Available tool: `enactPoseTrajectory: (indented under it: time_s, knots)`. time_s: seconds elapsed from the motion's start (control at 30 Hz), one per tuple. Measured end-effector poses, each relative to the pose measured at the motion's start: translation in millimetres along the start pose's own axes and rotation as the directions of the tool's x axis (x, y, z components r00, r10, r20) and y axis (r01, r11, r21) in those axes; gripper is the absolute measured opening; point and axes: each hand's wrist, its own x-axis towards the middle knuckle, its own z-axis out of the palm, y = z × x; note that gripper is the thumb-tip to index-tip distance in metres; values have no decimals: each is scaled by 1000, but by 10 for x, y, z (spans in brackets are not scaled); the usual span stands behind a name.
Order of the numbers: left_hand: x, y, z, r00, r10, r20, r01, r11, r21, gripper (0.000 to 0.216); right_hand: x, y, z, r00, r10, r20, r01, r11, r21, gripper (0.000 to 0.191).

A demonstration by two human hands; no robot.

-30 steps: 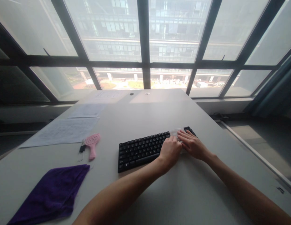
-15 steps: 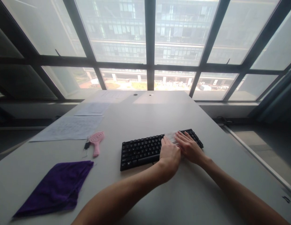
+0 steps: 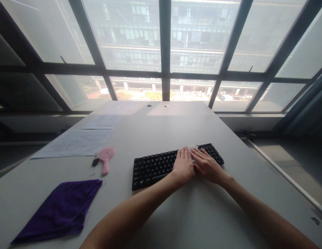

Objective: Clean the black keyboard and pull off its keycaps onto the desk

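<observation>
A black keyboard (image 3: 154, 168) lies at a slant on the white table. Over its right-hand part, a thin white piece of material (image 3: 194, 147), perhaps a tissue or wipe, shows around my fingertips. My left hand (image 3: 183, 162) rests flat on it, fingers stretched out and close together. Beside it my right hand (image 3: 207, 166) also lies flat, its fingers extended and slightly apart, pointing up and left. The two hands touch or nearly touch near the thumbs. Most of the white material is hidden under them.
On the left lie a folded purple cloth (image 3: 58, 211), a pink hairbrush (image 3: 106, 159) and a small black item (image 3: 95, 162) beside it. Several paper sheets (image 3: 75, 142) spread along the table's (image 3: 161, 128) left edge. Large windows (image 3: 197, 38) stand beyond.
My left hand has straightened its bent fingers and flattened onto the white material, shifting slightly left. My right hand has moved a little left too, covering more of the material.
</observation>
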Motion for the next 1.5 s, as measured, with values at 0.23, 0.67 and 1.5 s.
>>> enactPoseTrajectory:
  time_s: [0.23, 0.67, 1.5]
  knots:
    - [-32, 117, 46, 999, -39, 14, 38, 998, 49, 66, -45, 0, -65, 999, -38, 37, 37, 999, 19, 59]
    - [-50, 152, 86, 1000, -2, 12, 1, 996, 86, 62, -59, 42, -84, 995, -97, 15, 95, 992, 82, 64]
    - [-410, 137, 250, 910, 139, -392, -73, 981, 181, 49, -44, -142, -87, 991, -117, -57, 116, 993, -26, 39]
